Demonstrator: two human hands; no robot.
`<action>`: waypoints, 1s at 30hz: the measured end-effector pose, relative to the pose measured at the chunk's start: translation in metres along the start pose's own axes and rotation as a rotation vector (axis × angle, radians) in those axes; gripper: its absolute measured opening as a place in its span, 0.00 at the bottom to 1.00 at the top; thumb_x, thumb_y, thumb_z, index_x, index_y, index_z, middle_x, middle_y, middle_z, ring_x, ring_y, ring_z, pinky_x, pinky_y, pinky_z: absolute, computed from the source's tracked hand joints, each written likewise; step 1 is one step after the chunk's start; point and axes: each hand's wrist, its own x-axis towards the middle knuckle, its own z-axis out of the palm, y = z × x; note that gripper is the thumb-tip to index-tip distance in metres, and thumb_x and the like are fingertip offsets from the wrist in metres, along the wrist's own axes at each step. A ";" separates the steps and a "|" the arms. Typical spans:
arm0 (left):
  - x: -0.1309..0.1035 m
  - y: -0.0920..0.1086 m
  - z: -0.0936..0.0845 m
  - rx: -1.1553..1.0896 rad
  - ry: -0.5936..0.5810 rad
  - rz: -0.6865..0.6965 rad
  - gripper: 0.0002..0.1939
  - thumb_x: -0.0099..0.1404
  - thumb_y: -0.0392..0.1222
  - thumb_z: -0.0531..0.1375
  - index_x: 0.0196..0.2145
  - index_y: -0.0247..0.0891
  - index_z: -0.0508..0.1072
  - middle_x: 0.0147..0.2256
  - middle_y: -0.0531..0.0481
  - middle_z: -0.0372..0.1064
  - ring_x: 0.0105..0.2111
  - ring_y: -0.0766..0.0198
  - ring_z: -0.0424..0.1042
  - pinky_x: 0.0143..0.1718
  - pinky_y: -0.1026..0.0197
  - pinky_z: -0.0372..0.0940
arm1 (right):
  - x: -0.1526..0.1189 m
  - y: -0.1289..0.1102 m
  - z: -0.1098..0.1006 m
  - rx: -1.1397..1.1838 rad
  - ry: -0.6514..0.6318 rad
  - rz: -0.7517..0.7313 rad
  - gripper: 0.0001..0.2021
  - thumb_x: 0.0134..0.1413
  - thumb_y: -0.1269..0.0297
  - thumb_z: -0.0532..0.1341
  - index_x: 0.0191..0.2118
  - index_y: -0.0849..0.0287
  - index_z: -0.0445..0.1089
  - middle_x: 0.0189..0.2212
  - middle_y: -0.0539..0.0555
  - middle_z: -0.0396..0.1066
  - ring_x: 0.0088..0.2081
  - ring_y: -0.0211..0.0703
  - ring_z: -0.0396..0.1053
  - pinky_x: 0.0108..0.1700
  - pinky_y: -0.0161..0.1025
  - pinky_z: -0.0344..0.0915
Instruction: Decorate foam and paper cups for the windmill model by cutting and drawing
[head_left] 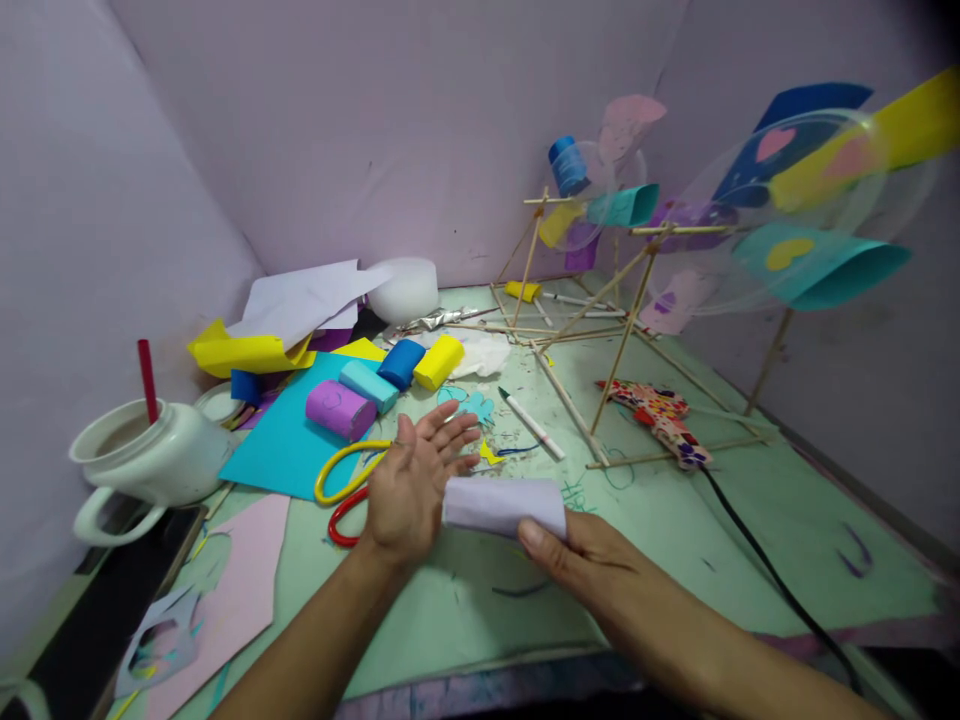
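And the right hand (581, 545) is holding the white paper roll (504, 506), thumb pressing on its near side, the roll lying nearly level above the green table cover (525, 620). The left hand (411, 485) is opening wide, palm up, fingers spreading apart and gripping nothing; its edge is coming right up to the roll's left end, though whether they are touching, I cannot tell. Just beside that open hand, the scissors (324, 468) are showing their yellow and red handles, the rest partly hidden. Beyond, a row of colour is lining up: the purple roll (341, 410), the light blue roll (369, 387), the dark blue roll (401, 365) and the yellow roll (439, 362), the purple one resting on the turquoise sheet (274, 445). The marker (532, 425) is lying past the white roll, green tip pointing away. Over on the right, the patterned glue gun (660, 412) is resting near the stick frame (621, 350), its black cord trailing towards the near edge, while the white pot (176, 455) is standing at far left, a red stick poking out.
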 end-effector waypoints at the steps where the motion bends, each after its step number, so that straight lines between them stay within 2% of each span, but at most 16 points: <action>1: -0.001 0.003 0.000 0.002 0.001 0.018 0.28 0.68 0.57 0.42 0.49 0.31 0.67 0.47 0.36 0.70 0.47 0.50 0.69 0.45 0.51 0.63 | -0.001 0.000 -0.003 -0.084 0.047 -0.062 0.22 0.62 0.56 0.49 0.58 0.59 0.63 0.54 0.61 0.66 0.54 0.51 0.63 0.59 0.53 0.54; 4: -0.005 0.007 0.003 -0.003 -0.042 -0.024 0.30 0.67 0.58 0.42 0.52 0.32 0.66 0.50 0.36 0.69 0.53 0.49 0.65 0.51 0.50 0.58 | -0.002 0.003 -0.005 -0.418 0.125 -0.310 0.19 0.60 0.65 0.51 0.55 0.60 0.64 0.54 0.62 0.66 0.57 0.51 0.60 0.60 0.54 0.54; 7: -0.009 0.001 0.007 -0.027 -0.143 -0.148 0.32 0.66 0.60 0.41 0.53 0.33 0.66 0.51 0.36 0.68 0.55 0.48 0.62 0.55 0.48 0.53 | 0.003 0.017 -0.001 -0.687 0.089 -0.631 0.15 0.53 0.74 0.53 0.43 0.61 0.73 0.40 0.60 0.75 0.51 0.51 0.66 0.61 0.55 0.53; 9: -0.011 -0.004 0.007 -0.028 -0.199 -0.180 0.32 0.66 0.61 0.41 0.53 0.34 0.66 0.51 0.36 0.68 0.55 0.48 0.62 0.56 0.47 0.51 | 0.008 0.028 0.003 -0.791 0.124 -0.738 0.13 0.49 0.75 0.55 0.35 0.59 0.75 0.32 0.58 0.77 0.48 0.51 0.68 0.62 0.55 0.50; 14: -0.010 -0.003 0.005 0.012 -0.214 -0.150 0.31 0.66 0.60 0.44 0.54 0.34 0.65 0.52 0.37 0.67 0.55 0.48 0.61 0.57 0.48 0.48 | 0.015 0.038 0.001 -0.930 0.100 -0.766 0.10 0.45 0.75 0.57 0.27 0.57 0.75 0.26 0.54 0.75 0.45 0.51 0.70 0.62 0.55 0.49; 17: -0.010 0.001 0.003 0.050 -0.167 -0.134 0.31 0.66 0.60 0.43 0.55 0.33 0.64 0.53 0.36 0.65 0.56 0.48 0.59 0.56 0.47 0.49 | 0.014 0.034 -0.006 -1.004 0.108 -0.749 0.10 0.46 0.77 0.58 0.27 0.56 0.75 0.23 0.53 0.74 0.53 0.58 0.65 0.60 0.61 0.49; 19: -0.010 0.001 0.002 0.064 -0.183 -0.145 0.32 0.67 0.60 0.42 0.56 0.34 0.62 0.54 0.36 0.65 0.57 0.48 0.58 0.57 0.47 0.49 | 0.014 0.030 -0.010 -1.043 0.104 -0.765 0.09 0.47 0.76 0.60 0.27 0.55 0.75 0.23 0.53 0.74 0.58 0.61 0.58 0.59 0.64 0.48; 22: -0.010 -0.003 0.001 0.049 -0.270 -0.188 0.31 0.66 0.60 0.43 0.56 0.34 0.63 0.54 0.36 0.65 0.57 0.48 0.58 0.57 0.48 0.49 | 0.015 0.026 -0.013 -1.073 0.072 -0.814 0.06 0.50 0.73 0.63 0.28 0.55 0.75 0.26 0.51 0.76 0.60 0.59 0.55 0.61 0.65 0.44; 24: -0.010 -0.005 0.001 0.040 -0.280 -0.187 0.30 0.66 0.59 0.46 0.55 0.35 0.64 0.54 0.37 0.66 0.57 0.49 0.60 0.56 0.49 0.51 | 0.015 0.024 -0.014 -1.091 0.056 -0.827 0.05 0.51 0.71 0.62 0.29 0.55 0.75 0.28 0.50 0.76 0.61 0.58 0.53 0.62 0.65 0.38; 28: -0.010 -0.005 0.000 0.076 -0.144 -0.200 0.23 0.66 0.53 0.52 0.52 0.35 0.67 0.46 0.39 0.72 0.46 0.52 0.70 0.47 0.53 0.60 | 0.013 0.020 -0.020 -1.136 0.020 -0.799 0.08 0.52 0.75 0.60 0.29 0.56 0.74 0.27 0.51 0.76 0.64 0.57 0.47 0.62 0.67 0.27; 30: -0.010 -0.006 -0.002 0.116 -0.129 -0.250 0.20 0.65 0.50 0.55 0.48 0.35 0.71 0.39 0.41 0.75 0.38 0.54 0.73 0.40 0.55 0.62 | 0.014 0.019 -0.025 -1.179 -0.002 -0.784 0.10 0.52 0.77 0.58 0.29 0.56 0.74 0.26 0.51 0.75 0.65 0.56 0.43 0.63 0.66 0.23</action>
